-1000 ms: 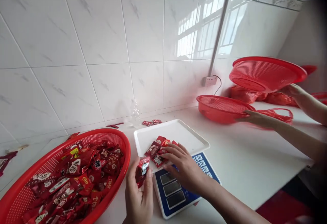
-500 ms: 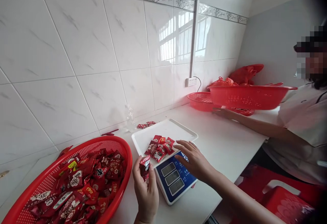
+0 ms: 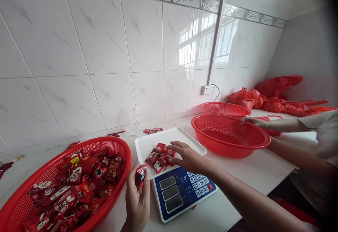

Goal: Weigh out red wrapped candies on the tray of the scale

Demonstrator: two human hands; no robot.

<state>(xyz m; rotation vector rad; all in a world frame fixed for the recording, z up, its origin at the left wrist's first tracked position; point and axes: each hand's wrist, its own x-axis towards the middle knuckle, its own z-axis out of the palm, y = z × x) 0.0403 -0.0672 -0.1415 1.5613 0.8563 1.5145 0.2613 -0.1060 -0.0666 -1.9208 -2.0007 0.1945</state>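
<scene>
My left hand (image 3: 137, 201) is closed round a red wrapped candy (image 3: 141, 174), held upright just left of the blue scale (image 3: 182, 191). My right hand (image 3: 186, 155) lies on the small heap of red candies (image 3: 157, 155) at the near edge of the white tray (image 3: 182, 137) that sits on the scale; its fingers are curled over them. A big red basket (image 3: 16, 203) full of wrapped candies (image 3: 76, 186) stands at my left.
A co-worker at the right holds an empty red basket (image 3: 229, 136) on the counter with a hand (image 3: 250, 121) on its far rim. Another red basket (image 3: 225, 108), red plastic bags (image 3: 274, 96), a clear bottle (image 3: 137, 122) and loose candies (image 3: 151, 130) lie by the tiled wall.
The co-worker has set the lifted red basket down on the counter beside the tray. My right hand has moved from the scale's face back onto the candies. My left hand keeps its candy.
</scene>
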